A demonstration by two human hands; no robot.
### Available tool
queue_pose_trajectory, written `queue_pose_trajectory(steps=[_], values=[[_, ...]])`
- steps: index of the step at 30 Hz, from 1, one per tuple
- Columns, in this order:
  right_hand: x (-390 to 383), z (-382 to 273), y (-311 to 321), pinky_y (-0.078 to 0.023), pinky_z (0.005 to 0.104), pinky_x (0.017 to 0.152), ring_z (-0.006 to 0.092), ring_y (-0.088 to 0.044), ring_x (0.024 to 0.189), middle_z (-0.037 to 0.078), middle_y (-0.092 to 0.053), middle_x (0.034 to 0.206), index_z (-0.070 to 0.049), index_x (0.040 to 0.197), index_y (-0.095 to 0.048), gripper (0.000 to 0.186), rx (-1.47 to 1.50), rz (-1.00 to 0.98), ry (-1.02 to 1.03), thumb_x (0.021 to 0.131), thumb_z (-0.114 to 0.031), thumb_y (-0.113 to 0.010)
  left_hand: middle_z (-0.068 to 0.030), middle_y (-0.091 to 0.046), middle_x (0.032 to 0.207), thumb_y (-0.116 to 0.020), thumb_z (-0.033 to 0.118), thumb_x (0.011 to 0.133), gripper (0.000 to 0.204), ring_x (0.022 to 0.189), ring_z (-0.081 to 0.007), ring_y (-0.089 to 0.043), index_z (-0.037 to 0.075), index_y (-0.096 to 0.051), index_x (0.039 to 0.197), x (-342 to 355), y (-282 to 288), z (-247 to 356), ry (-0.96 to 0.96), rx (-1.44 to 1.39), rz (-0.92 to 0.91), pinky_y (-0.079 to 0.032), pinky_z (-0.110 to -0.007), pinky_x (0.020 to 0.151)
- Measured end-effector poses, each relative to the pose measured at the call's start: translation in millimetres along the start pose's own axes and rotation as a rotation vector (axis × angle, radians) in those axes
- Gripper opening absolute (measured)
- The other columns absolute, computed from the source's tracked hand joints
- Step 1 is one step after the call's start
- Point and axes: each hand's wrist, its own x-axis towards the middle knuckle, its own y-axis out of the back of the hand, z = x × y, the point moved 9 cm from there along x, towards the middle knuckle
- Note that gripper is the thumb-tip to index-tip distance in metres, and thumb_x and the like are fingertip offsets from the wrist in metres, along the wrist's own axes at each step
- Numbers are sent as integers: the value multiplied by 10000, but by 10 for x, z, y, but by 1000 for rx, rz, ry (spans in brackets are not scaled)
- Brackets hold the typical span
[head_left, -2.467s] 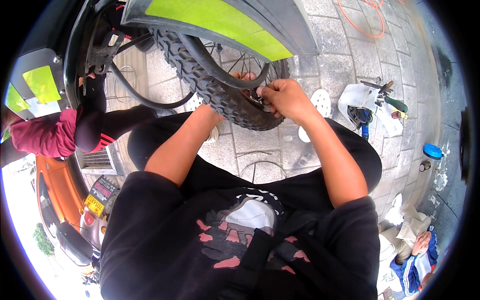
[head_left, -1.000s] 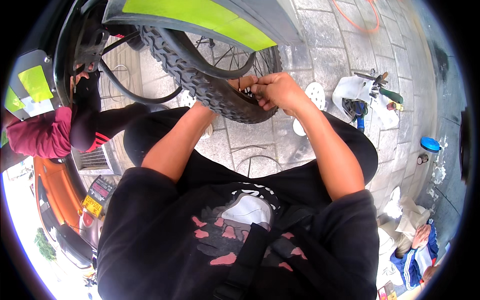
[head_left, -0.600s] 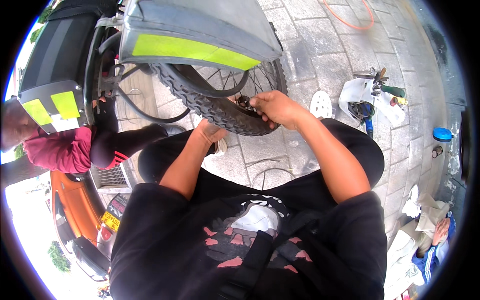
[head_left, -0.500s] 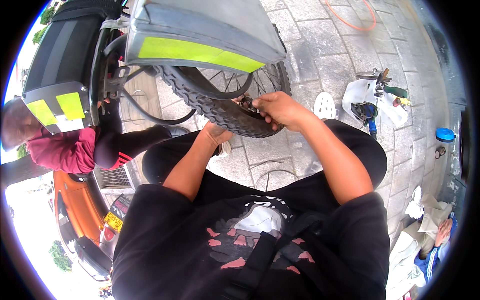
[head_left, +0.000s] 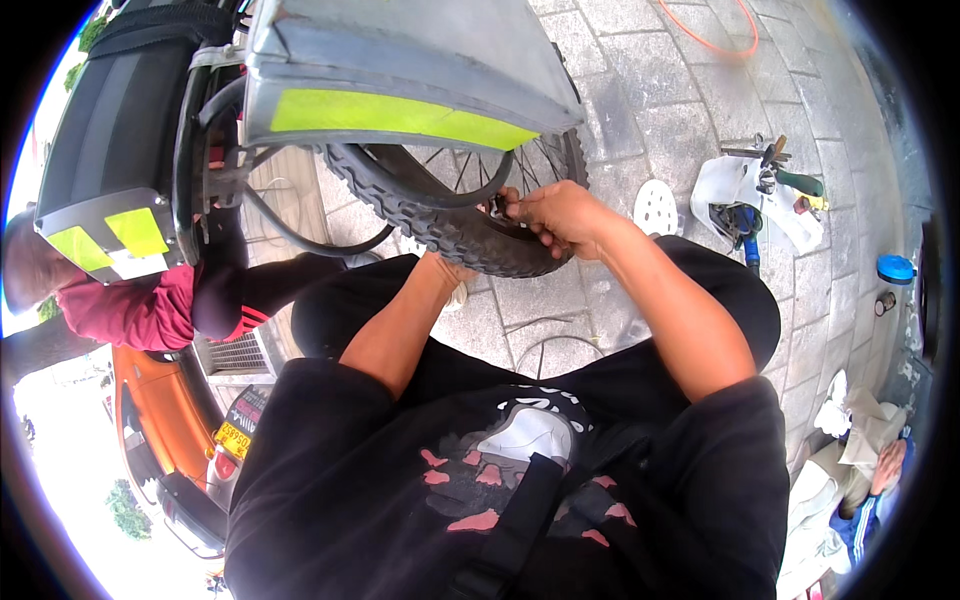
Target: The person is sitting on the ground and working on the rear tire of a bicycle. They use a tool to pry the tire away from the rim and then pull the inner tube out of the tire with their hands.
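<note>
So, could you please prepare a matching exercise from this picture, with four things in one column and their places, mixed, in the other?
Things
1. bare right hand
2. grey, angular box with a yellow-green strip
3. white, crumpled bag
4. round, blue, lid-like object

Places
A. on the grey stone paving, with hand tools in or on it
B. farthest right of the four
C. at the inner edge of the knobbly black tyre
D. at the top of the picture, above the tyre

Right pairs: 1-C, 2-D, 3-A, 4-B
</note>
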Motion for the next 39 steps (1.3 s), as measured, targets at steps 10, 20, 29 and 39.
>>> queue_pose_trajectory(steps=[10,20,29,39], values=[[-59,11,57,-471,284,488,113,-580,650,12,-619,820,14,1035,-752,191,25,16,117,962,-151,-691,47,-666,835,-740,378,1037,319,684,-47,-595,67,-698,980,-93,340,277,106,505,427,-467,-219,604],[-49,12,65,-487,254,497,95,-594,736,7,-718,941,-29,1133,-765,265,32,-20,206,956,-219,-817,15,-645,608,-825,397,967,433,500,-73,-539,39,-718,747,56,124,566,-17,1164,526,-356,-270,440],[6,59,96,-500,238,500,80,-581,737,-25,-671,869,-35,1184,-751,236,36,-26,211,983,-157,-768,-33,-695,730,-849,421,940,426,601,-93,-589,13,-738,890,25,-183,513,65,1195,673,-407,-275,496],[100,-35,106,-483,274,556,101,-582,653,2,-638,780,-19,980,-763,184,77,52,257,973,-202,-759,-103,-714,1211,-579,407,1106,428,989,-206,-700,13,-679,1242,-137,17,401,-108,390,525,-598,-365,825]])
